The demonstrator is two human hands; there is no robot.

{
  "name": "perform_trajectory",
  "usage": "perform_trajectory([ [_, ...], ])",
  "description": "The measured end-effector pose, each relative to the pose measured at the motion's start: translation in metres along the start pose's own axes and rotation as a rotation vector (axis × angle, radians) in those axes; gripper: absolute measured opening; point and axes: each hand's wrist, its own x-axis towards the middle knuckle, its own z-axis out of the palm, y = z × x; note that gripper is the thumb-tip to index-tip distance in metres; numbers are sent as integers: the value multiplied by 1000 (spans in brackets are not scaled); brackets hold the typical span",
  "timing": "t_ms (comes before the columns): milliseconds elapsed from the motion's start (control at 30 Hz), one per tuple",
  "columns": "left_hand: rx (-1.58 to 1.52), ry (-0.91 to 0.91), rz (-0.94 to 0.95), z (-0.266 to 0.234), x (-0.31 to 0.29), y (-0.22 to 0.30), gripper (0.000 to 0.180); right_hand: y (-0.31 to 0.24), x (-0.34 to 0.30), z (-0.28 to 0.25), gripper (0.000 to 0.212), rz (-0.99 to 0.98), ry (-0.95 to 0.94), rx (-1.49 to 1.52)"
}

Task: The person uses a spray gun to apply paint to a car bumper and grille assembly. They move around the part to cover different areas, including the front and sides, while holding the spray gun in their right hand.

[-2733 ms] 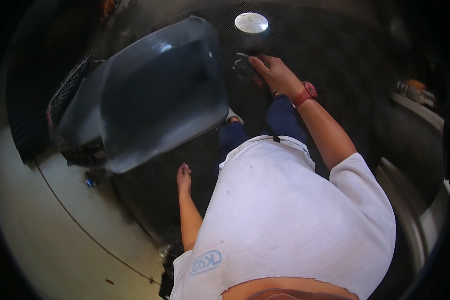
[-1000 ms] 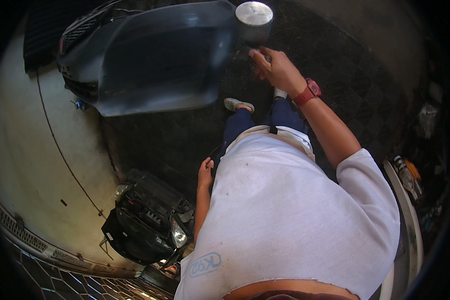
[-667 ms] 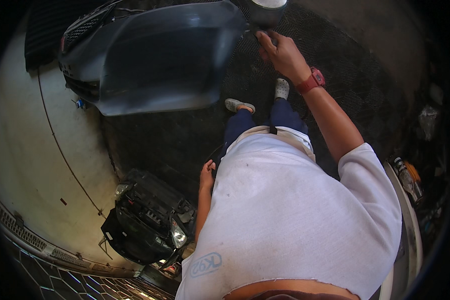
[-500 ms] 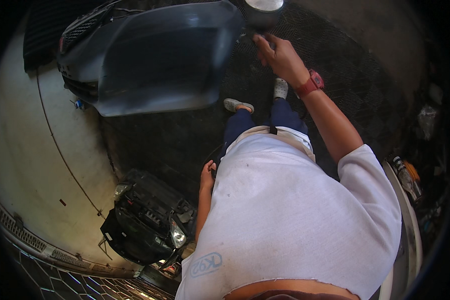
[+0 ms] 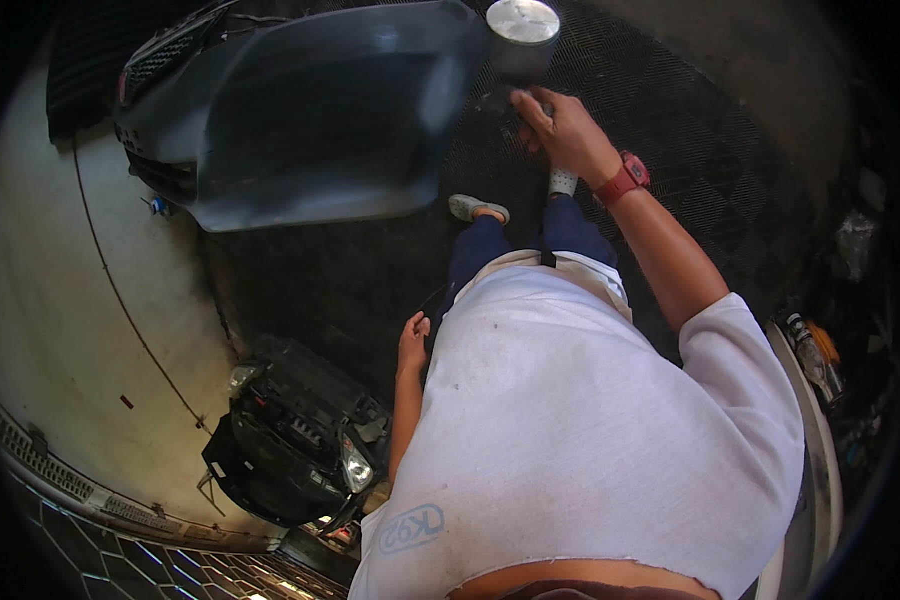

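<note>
My right hand (image 5: 567, 130), with a red watch at the wrist, is closed around the grip of a paint spray gun (image 5: 522, 55). The gun has a dark cup with a round silvery lid, and its nozzle is hard to make out. To its left is a large dark grey car body panel (image 5: 320, 120), its edges lighter and hazy; gun and panel look apart. Low at my left side hangs my left hand (image 5: 413, 342), fingers curled. A thin dark line, perhaps a hose, runs near it; what the hand holds is hidden.
A car front with its engine bay exposed (image 5: 305, 435) stands at the lower left by a pale wall (image 5: 80, 300). On the right, a bottle (image 5: 815, 355) and other items lie beside a curved white edge (image 5: 815, 450). Dark patterned flooring (image 5: 690, 190) lies underfoot.
My right hand and the spray gun have come slightly down and toward me, so more of the cup and lid shows. My left hand has shifted up a little. The panel stays put.
</note>
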Motion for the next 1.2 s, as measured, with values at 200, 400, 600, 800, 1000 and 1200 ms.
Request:
perform_trajectory([
  [200,-15,9,-26,0,-2,-1,56,-5,7,-11,61,-29,84,-45],
  [400,-9,8,-28,0,-4,9,55,-1,2,-3,54,-13,-2,13],
  [600,17,15,-20,-1,2,4,55,-7,7,-4,64,31,-12,93],
  [800,2,6,-23,0,1,7,55,-14,13,-15,66,-19,146,25],
  [1000,-87,1,-19,4,6,-14,57,-20,12,-25,66,66,-25,173],
  [1200,-37,6,-42,3,3,-3,58,-9,26,-28,66,78,111,127],
])
